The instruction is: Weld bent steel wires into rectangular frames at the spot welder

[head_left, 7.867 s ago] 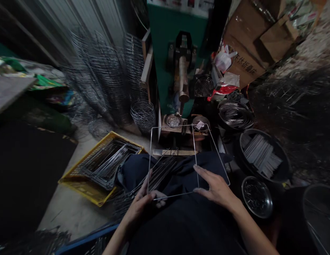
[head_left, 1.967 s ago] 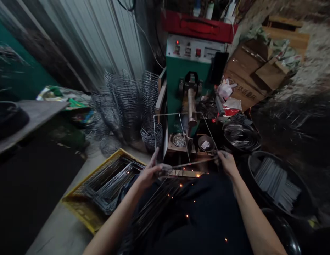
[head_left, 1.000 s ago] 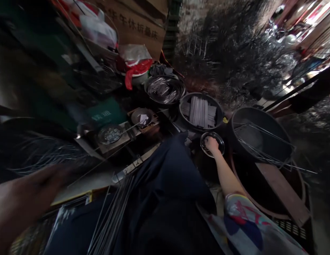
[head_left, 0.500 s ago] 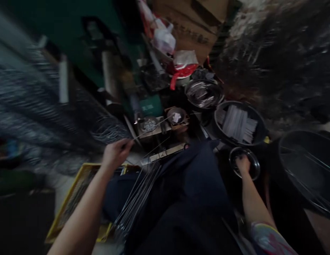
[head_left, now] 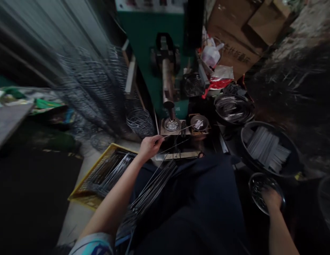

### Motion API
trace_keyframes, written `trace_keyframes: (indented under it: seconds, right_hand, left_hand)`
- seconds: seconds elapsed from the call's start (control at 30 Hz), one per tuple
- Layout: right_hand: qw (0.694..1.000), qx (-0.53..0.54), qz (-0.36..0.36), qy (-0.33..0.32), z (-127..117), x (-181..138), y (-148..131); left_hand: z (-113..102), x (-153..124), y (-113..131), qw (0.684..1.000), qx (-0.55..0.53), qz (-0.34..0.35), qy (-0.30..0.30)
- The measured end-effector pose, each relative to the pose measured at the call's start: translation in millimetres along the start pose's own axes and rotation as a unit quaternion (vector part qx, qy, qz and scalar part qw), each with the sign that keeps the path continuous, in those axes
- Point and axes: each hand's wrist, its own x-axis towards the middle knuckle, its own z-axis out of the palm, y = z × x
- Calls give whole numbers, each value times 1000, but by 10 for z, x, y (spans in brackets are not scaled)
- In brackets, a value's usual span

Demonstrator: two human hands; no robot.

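Note:
My left hand (head_left: 150,146) is closed on the end of a thin wire piece (head_left: 180,129), which reaches toward the small wooden stand (head_left: 180,131) under the green welding machine (head_left: 165,63). My right hand (head_left: 271,199) is down inside a small metal bowl (head_left: 260,187) at the lower right; its fingers are hidden among the small parts there. A bundle of wire frames (head_left: 149,191) lies across my lap, which is covered in dark cloth.
A yellow crate (head_left: 101,173) of wire frames sits on the floor at left. Stacked wire baskets (head_left: 95,92) stand behind it. Black tubs hold metal strips (head_left: 266,150) and coiled wire (head_left: 232,109). Cardboard boxes (head_left: 241,39) are at the back right.
The square wire frame held in both hands earlier is gone from them. My right hand went down into the metal bowl. My left hand moved up to the stand with a wire piece.

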Motion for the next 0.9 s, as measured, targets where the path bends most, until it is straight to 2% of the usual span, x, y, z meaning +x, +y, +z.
trace_keyframes:
  seconds: [0.13, 0.23, 0.3, 0.4, 0.43, 0.5, 0.53, 0.6, 0.67, 0.73, 0.8, 0.9]
  right_hand:
    - [1000, -21, 9, -17, 60, 87, 79]
    - [999, -32, 5, 4, -92, 51, -45]
    - [999, -10, -9, 41, -314, -71, -358]
    - [980, 138, -94, 112, -655, -452, -1213]
    - [955, 234, -151, 98, -728, -631, -1571]
    - [865, 425, -268, -20, -778, -1044, -2316]
    - [815, 481, -308, -97, -757, -1265, -2674]
    - [755, 515, -337, -226, -646, -1697, -3305]
    - [731, 513, -337, -299, -494, -2067, -3781]
    - [722, 512, -336, -321, -355, -2342, -4097]
    - [709, 529, -324, -336, -266, -2523, -4285]
    - [662, 587, -305, -353, -232, -2674, -4417]
  left_hand:
    - [-105, -127, -71, 994, -103, -1, 34]
    - [-159, -190, -114, 988, -149, -5, 51]
    - [-181, -205, -130, 987, -153, -8, 54]
    - [-176, -189, -116, 989, -136, -13, 60]
    - [-163, -180, -101, 989, -130, -14, 65]
    - [-125, -170, -64, 990, -119, -14, 76]
    - [-103, -173, -45, 990, -113, -14, 79]
    - [-65, -199, -18, 991, -106, -17, 84]
    - [-37, -245, -9, 990, -105, -23, 89]
    - [-19, -297, -16, 989, -111, -30, 95]
    - [-8, -339, -32, 987, -119, -38, 99]
    - [6, -366, -56, 985, -123, -53, 110]
